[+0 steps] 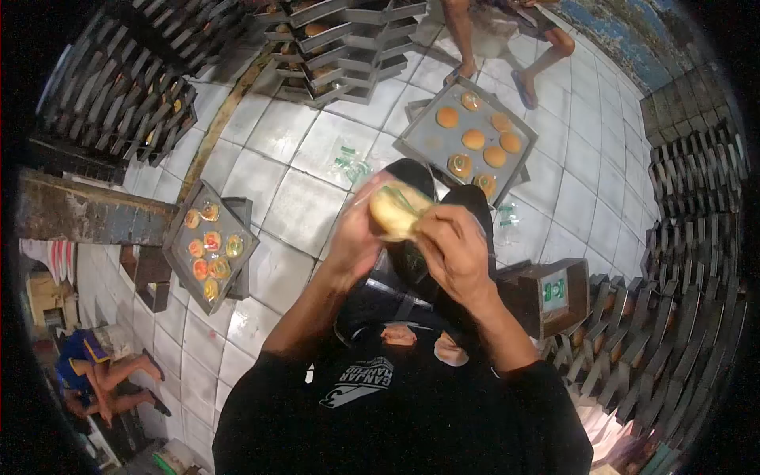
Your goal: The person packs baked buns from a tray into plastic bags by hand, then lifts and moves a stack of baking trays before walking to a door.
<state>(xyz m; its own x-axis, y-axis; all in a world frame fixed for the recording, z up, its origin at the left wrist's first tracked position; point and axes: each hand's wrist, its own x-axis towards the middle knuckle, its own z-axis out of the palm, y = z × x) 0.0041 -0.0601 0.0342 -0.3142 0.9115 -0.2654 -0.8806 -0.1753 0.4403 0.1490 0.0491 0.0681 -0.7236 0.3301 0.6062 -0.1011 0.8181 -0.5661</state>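
Your left hand (355, 228) cradles a pale bun (390, 212), held over your black-clad knees (472, 201); your right hand (455, 247) pinches what looks like its clear plastic wrapper (411, 199) — blurred there; ahead, a grey tray (419, 136) of round buns (473, 139) sits on white tiles (301, 210); leftward, another tray (227, 223), topped buns (212, 241) inside.

The white tiled floor (305, 207) spanned the area. A mottled wall (621, 36) stood at upper right; a person (83, 352) in blue occupied the lower left.
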